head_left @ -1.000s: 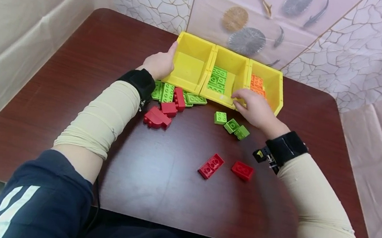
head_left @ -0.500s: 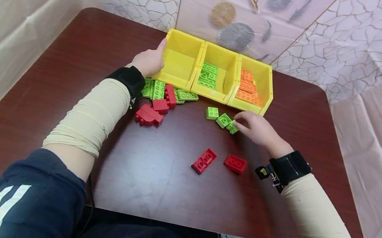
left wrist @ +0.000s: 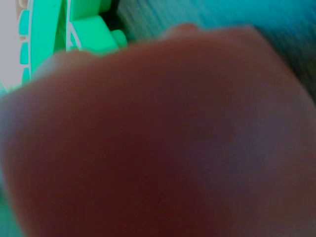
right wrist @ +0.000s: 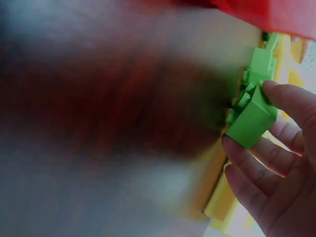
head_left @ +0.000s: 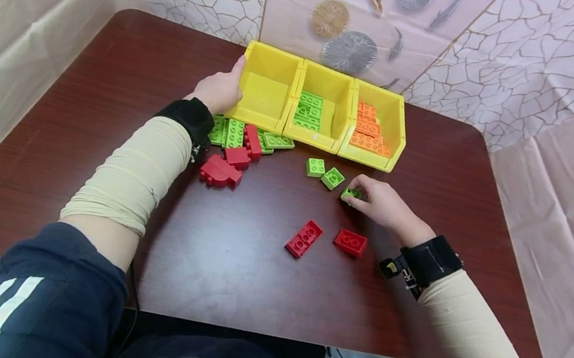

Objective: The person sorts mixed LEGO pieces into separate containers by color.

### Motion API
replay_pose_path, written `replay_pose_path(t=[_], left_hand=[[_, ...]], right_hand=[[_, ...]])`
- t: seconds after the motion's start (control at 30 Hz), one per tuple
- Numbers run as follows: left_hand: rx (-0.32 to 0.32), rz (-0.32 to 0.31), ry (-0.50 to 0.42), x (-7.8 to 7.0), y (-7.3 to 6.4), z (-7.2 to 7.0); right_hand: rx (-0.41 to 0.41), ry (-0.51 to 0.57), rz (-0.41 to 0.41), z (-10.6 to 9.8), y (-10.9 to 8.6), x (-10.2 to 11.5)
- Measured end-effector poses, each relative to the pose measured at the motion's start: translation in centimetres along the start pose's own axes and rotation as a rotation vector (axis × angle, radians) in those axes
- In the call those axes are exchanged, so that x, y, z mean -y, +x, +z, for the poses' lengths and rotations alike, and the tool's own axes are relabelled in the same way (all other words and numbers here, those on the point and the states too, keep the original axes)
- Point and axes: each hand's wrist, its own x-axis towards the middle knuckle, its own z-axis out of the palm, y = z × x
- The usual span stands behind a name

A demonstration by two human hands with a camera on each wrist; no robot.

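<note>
My right hand (head_left: 381,203) pinches a green two-by-two toy brick (right wrist: 254,118) between thumb and fingers, low over the table. Two more small green bricks (head_left: 324,172) lie just left of it. At the back stands a yellow three-compartment box (head_left: 318,142); its middle section holds green bricks (head_left: 309,110) and its right section orange ones (head_left: 369,130). My left hand (head_left: 218,91) rests against the box's left end, one digit extended along the wall and the other fingers mostly hidden. In the left wrist view that hand blocks most of the picture.
Two red bricks (head_left: 350,243) lie nearer the front of the dark wooden table (head_left: 224,266). More red bricks (head_left: 221,171) and flat green bricks (head_left: 235,134) cluster by the left wrist, before the box. A patterned cloth backdrop (head_left: 296,3) rises behind the table.
My right hand has come from the box's front rim down to the green bricks, taken one between its fingers and drawn it slightly apart from the others. My left hand stays at the box.
</note>
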Motion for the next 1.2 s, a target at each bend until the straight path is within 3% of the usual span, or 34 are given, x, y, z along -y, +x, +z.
replay_pose_path(t=[0.13,0.3,0.6,0.87,1.2], left_hand=[[-0.003,-0.008,-0.002,0.7,0.0,-0.3],[-0.012,-0.022,-0.007,1.3,0.0,-0.6],[-0.016,-0.018,-0.013,1.9,0.1,-0.3],[-0.003,-0.013,-0.002,1.4,0.7,0.6],[-0.039,0.012,0.01,1.1,0.7,0.5]], right_hand=[[-0.023,-0.054,-0.034,-0.1,0.7,0.7],[-0.093,-0.111,-0.088,-1.8,2.6,2.6],[-0.161,-0.168,-0.12,-4.4,9.3,6.2],[-0.151,-0.193,-0.08,-3.9,13.6,5.7],[-0.165,-0.309,-0.019,-3.0,16.2,5.0]])
